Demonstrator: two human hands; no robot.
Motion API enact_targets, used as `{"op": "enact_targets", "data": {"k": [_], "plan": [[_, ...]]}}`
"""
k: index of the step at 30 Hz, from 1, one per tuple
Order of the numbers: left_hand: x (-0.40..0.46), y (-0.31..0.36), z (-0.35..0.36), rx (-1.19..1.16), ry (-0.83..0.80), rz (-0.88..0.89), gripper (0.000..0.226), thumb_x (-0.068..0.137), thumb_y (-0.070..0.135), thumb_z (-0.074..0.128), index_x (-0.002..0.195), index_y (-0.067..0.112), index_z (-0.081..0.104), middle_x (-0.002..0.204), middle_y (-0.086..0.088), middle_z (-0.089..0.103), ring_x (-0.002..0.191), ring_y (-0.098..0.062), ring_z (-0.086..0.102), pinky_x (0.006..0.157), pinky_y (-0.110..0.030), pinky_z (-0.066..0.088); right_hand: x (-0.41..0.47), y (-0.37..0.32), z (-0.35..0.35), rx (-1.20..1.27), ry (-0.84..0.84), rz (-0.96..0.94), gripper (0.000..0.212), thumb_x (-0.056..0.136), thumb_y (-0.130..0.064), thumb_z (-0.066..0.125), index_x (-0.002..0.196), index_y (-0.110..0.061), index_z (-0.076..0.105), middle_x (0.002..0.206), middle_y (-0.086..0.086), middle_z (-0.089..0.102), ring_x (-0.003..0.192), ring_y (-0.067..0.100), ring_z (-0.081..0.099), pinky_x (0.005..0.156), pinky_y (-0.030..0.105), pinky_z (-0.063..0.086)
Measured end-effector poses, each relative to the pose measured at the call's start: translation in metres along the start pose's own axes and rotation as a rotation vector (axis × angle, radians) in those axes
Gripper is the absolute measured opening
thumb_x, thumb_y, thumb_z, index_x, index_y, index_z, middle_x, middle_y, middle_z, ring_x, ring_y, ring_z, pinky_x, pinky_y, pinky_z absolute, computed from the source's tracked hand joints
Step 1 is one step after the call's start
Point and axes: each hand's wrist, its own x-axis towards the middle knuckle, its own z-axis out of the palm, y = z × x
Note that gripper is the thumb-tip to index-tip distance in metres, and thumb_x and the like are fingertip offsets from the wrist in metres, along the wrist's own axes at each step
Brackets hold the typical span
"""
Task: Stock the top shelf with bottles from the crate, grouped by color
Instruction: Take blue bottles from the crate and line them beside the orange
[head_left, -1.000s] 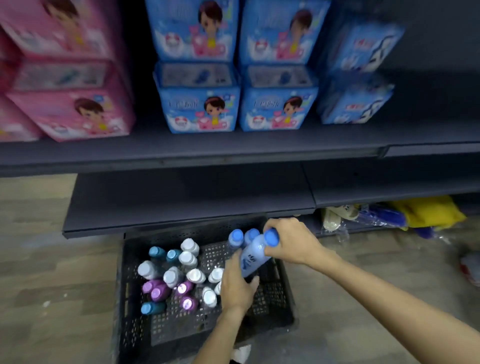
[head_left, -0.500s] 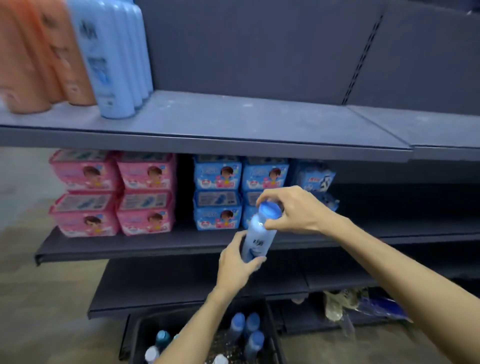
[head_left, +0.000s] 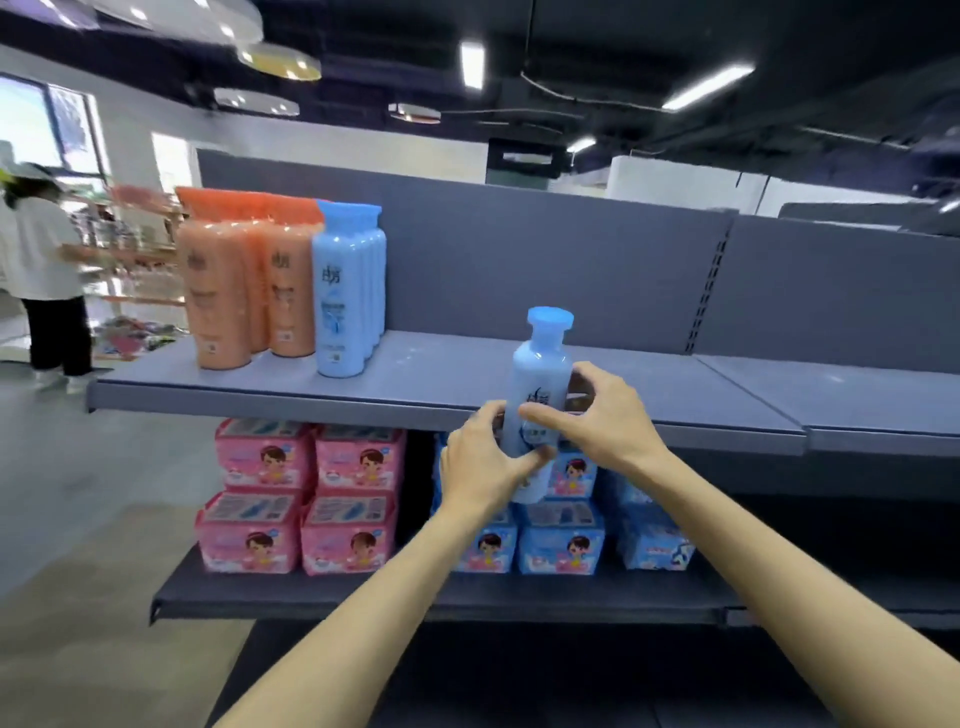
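Here both the left hand (head_left: 480, 457) and right hand (head_left: 597, 415) curl their fingers around the blue bottle (head_left: 537, 395) at centre frame, before the top shelf (head_left: 441, 400) lip, where its base could catch the edge, or it could land apart from the blue row (head_left: 348, 291) at upper left.

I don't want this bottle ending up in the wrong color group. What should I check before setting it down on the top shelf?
1. Grip: left hand and right hand both hold the blue bottle: ok.
2. Bottle upright, cap up: ok.
3. Color match: blue bottles stand right of the orange bottles: ok.
4. Bare top shelf beside the blue group: ok.
5. Bottle lined up with that group: not ok, it is well to the right.
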Motion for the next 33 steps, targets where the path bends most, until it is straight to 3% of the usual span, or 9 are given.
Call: {"op": "enact_targets", "data": {"k": [6, 12, 19, 24, 29, 33], "plan": [[0.035, 0.022, -0.042, 0.044, 0.063, 0.011, 0.046, 0.065, 0.054, 0.080, 0.100, 0.031, 0.063, 0.095, 0.015, 0.070, 0.087, -0.011, 0.069, 0.076, -0.038, 0.056, 0.036, -0.049, 0.001, -0.034, 0.019, -0.099, 0.048, 0.073, -0.047, 0.084, 0.108, -0.021, 0.067, 0.099, -0.014, 0.072, 0.089, 0.000, 0.067, 0.075, 0.020, 0.054], [0.063, 0.026, -0.062, 0.049, 0.108, -0.002, 0.054, 0.058, 0.062, 0.073, 0.098, 0.028, 0.062, 0.094, 0.014, 0.068, 0.090, -0.016, 0.067, 0.077, -0.043, 0.056, 0.071, -0.072, 0.006, -0.028, 0.003, -0.113, 0.048, 0.073, -0.047, 0.084, 0.106, -0.017, 0.067, 0.099, -0.007, 0.073, 0.090, 0.009, 0.069, 0.081, 0.032, 0.059], [0.082, 0.014, -0.064, 0.151, 0.114, -0.056, 0.051, 0.067, 0.059, 0.076, 0.100, 0.025, 0.060, 0.094, 0.011, 0.068, 0.090, -0.019, 0.066, 0.075, -0.039, 0.054, 0.094, -0.068, 0.023, 0.042, -0.066, -0.042, 0.046, 0.078, -0.047, 0.080, 0.110, -0.018, 0.063, 0.104, -0.007, 0.070, 0.097, 0.010, 0.067, 0.086, 0.037, 0.059], [0.092, 0.010, -0.058, 0.217, 0.119, -0.078, 0.053, 0.070, 0.063, 0.071, 0.104, 0.026, 0.054, 0.095, 0.004, 0.068, 0.090, -0.025, 0.065, 0.068, -0.034, 0.047, 0.104, -0.059, 0.027, 0.010, -0.105, 0.004, 0.053, 0.074, -0.040, 0.084, 0.115, -0.018, 0.060, 0.109, -0.006, 0.070, 0.096, 0.008, 0.067, 0.081, 0.029, 0.059], [0.108, 0.000, -0.060, 0.215, 0.109, -0.077, 0.052, 0.075, 0.055, 0.070, 0.116, 0.026, 0.057, 0.103, 0.002, 0.069, 0.098, -0.026, 0.063, 0.073, -0.035, 0.049, 0.115, -0.046, 0.049, 0.034, -0.116, 0.070, 0.047, 0.073, -0.034, 0.084, 0.111, -0.016, 0.062, 0.104, -0.003, 0.070, 0.094, 0.014, 0.069, 0.080, 0.038, 0.062], [0.117, -0.008, -0.064, 0.240, 0.128, -0.078, 0.046, 0.075, 0.052, 0.071, 0.109, 0.023, 0.060, 0.093, 0.001, 0.070, 0.091, -0.024, 0.063, 0.067, -0.032, 0.045, 0.131, -0.045, 0.067, 0.049, -0.114, 0.078, 0.045, 0.074, -0.031, 0.082, 0.109, -0.014, 0.060, 0.103, -0.002, 0.068, 0.093, 0.014, 0.068, 0.079, 0.038, 0.062]]}}
